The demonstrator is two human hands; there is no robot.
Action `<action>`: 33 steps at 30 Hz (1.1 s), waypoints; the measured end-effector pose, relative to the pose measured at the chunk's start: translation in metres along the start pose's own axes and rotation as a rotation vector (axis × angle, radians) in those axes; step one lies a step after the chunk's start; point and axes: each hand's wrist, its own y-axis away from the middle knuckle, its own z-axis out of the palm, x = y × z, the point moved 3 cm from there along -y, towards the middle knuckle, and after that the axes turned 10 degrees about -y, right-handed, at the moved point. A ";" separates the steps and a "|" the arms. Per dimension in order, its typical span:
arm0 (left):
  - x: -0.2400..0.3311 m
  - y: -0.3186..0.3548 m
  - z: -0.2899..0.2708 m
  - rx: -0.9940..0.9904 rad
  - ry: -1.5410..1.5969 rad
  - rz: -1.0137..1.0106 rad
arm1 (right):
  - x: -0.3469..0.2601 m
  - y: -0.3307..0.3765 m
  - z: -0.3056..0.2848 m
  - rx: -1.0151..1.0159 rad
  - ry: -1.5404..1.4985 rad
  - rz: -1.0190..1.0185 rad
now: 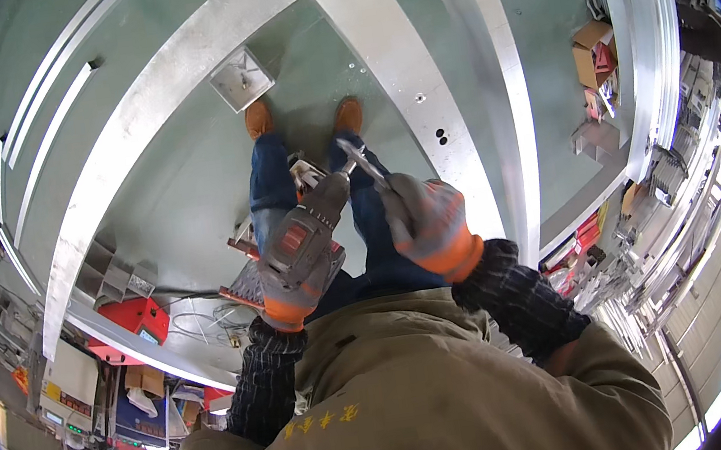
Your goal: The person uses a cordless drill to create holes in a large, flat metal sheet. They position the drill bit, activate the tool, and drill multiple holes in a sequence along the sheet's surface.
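A grey and red cordless drill (pixel 305 232) is gripped in my left hand (pixel 291 302), its front end pointing up and to the right, away from my body. My right hand (pixel 433 220) is closed round a slim silver metal tool (pixel 361 163) whose exact kind I cannot make out. That tool lies across the drill's front end and seems to meet it there. Both hands wear grey gloves with orange cuffs. Below them are my legs in blue trousers and my brown shoes (pixel 348 115).
Long silver metal beams (pixel 396 47) run around and past me. By my left foot stands a square box (pixel 241 79) with small parts inside. A red case (pixel 134 320) and cables lie at left. On the right are a cardboard box (pixel 593 53) and stacked metal profiles (pixel 682 246).
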 end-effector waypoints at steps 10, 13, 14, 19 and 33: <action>-0.047 0.039 0.000 -0.156 -0.287 0.046 | 0.058 0.015 0.030 -0.226 0.158 0.439; -0.023 0.014 -0.017 0.044 -0.448 0.106 | 0.094 0.006 0.065 -0.102 -0.042 0.630; -0.038 0.021 -0.013 0.093 -0.225 -0.023 | 0.110 0.005 0.093 -0.112 -0.050 0.576; -0.122 0.026 0.044 0.374 1.001 -0.813 | 0.178 -0.095 0.243 -0.310 0.002 0.553; -0.198 0.021 0.086 0.304 1.134 -0.916 | 0.306 -0.250 0.497 -0.626 0.331 0.046</action>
